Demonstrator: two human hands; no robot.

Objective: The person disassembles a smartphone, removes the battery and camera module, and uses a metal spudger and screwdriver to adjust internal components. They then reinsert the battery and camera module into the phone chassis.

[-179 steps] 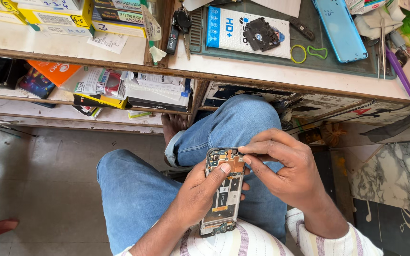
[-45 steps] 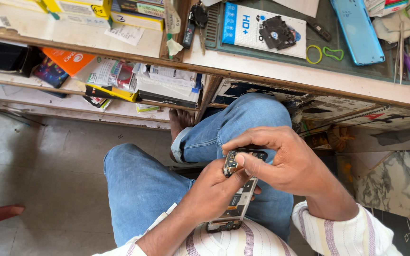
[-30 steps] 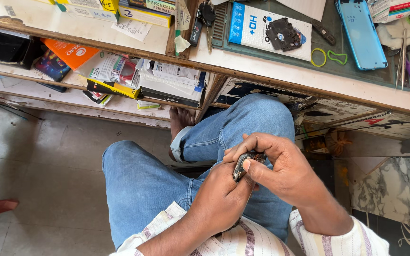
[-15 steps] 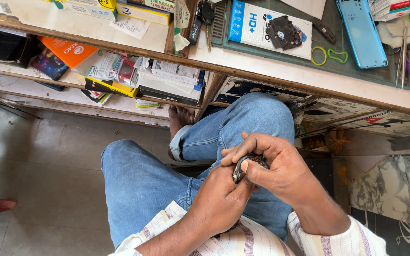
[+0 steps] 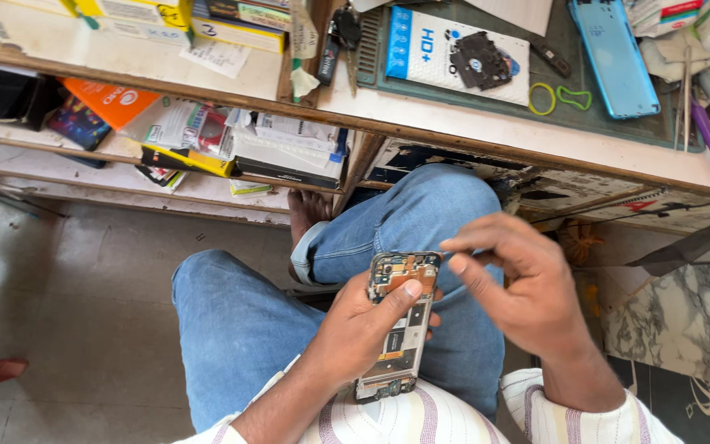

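My left hand (image 5: pixel 369 329) grips an opened phone (image 5: pixel 398 329) over my lap, its back cover off so the circuit board and inner parts face up. The thumb rests on the upper part of the board. My right hand (image 5: pixel 519 284) hovers just right of the phone's top end, fingers curled and pinched together; whether something tiny sits between the fingertips cannot be made out. Both hands are above my jeans-clad legs (image 5: pixel 289 312).
A workbench (image 5: pixel 486 131) runs across the top with a green mat (image 5: pixel 601 123), a blue phone back cover (image 5: pixel 614 57), a white and blue packet (image 5: pixel 454 53) and small tools. A lower shelf (image 5: pixel 125 177) at left holds boxes and papers. Grey floor (image 5: pixel 67 312) lies left.
The phone was turned edge-on under both hands; now it lies flat with the board facing up, and my right hand has lifted off it to the right.
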